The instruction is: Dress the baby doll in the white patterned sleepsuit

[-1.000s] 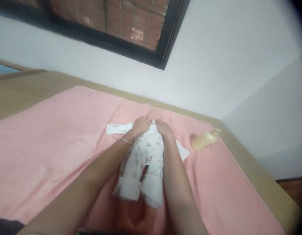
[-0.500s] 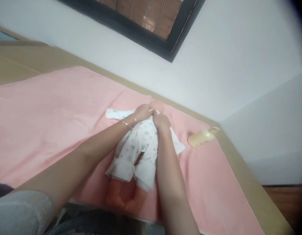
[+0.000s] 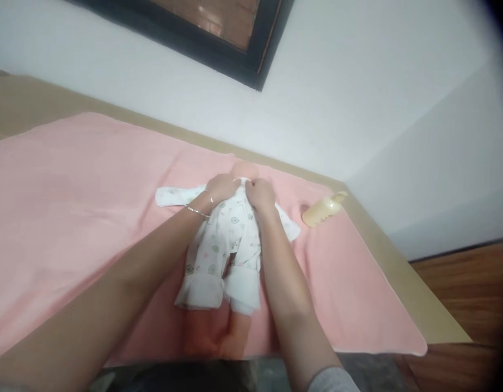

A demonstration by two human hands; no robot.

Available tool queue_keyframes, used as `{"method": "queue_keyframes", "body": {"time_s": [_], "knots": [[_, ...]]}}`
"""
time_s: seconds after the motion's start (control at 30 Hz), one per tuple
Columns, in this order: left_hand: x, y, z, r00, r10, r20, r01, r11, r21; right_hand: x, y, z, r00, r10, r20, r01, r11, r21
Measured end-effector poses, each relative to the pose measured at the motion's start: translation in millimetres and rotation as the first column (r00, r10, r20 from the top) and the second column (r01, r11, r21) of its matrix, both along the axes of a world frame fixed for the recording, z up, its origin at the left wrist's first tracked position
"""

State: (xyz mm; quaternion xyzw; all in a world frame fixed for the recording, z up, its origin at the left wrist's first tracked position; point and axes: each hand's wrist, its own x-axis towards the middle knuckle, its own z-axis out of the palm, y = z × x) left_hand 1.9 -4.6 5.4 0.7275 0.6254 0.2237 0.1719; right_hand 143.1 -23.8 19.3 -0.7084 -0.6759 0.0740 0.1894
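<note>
A baby doll (image 3: pixel 199 332) lies on its back on a pink blanket (image 3: pixel 100 158), its legs toward me and its head at the far end, mostly hidden. It wears a white printed baby outfit (image 3: pixel 235 223) with sleeves spread to both sides and wide leg ends. At the neckline, my left hand (image 3: pixel 224 187), with a silver bracelet at the wrist, has its fingers closed on the cloth. Close beside it, my right hand (image 3: pixel 261 193) pinches the other side of the collar. The exact hold of the fingertips is partly hidden.
To the right of the doll, a pale yellow pump bottle (image 3: pixel 321 211) stands on the blanket. The tan tabletop (image 3: pixel 402 277) shows around the blanket's edge. Behind it rises a white wall (image 3: pixel 337 98) with a dark-framed window (image 3: pixel 251 65). Wooden flooring (image 3: pixel 459 283) shows at right.
The camera view has shifted, so the doll and bottle appear further left. Both hands remain at the neckline, slightly further apart, with more of the collar showing between them.
</note>
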Motion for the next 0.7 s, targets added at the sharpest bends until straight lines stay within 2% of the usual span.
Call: {"method": "queue_keyframes", "body": {"time_s": [0.1,0.2,0.3,0.47,0.6,0.7], "knots": [[0.7,3.2,-3.4,0.999,-0.038,0.012,0.037,0.997,0.06,7.2,4.9,-5.4,0.997,-0.03,-0.074,0.024,0.997,-0.078],[2.9,1.3,-5.2,0.999,-0.044,0.028,0.038,0.982,0.187,14.4,7.0,-9.1,0.99,-0.073,-0.118,0.054,0.986,-0.16],[2.7,-2.2,-5.9,0.998,-0.046,0.034,0.036,0.966,0.257,11.9,2.9,-3.3,0.994,-0.059,-0.094,0.045,0.987,-0.153],[0.3,-4.7,-7.1,0.999,-0.026,0.036,0.018,0.981,0.195,-0.9,-6.9,10.0,0.999,0.016,0.041,-0.016,1.0,-0.001],[1.7,-4.8,-7.4,1.0,-0.003,0.011,0.001,0.992,0.126,1.0,-4.5,1.7,0.999,-0.027,-0.043,0.023,0.995,-0.095],[1.9,-3.7,-9.0,1.0,-0.023,0.019,0.02,0.987,0.16,5.6,-2.6,-3.8,0.993,-0.068,-0.1,0.049,0.983,-0.175]]}}
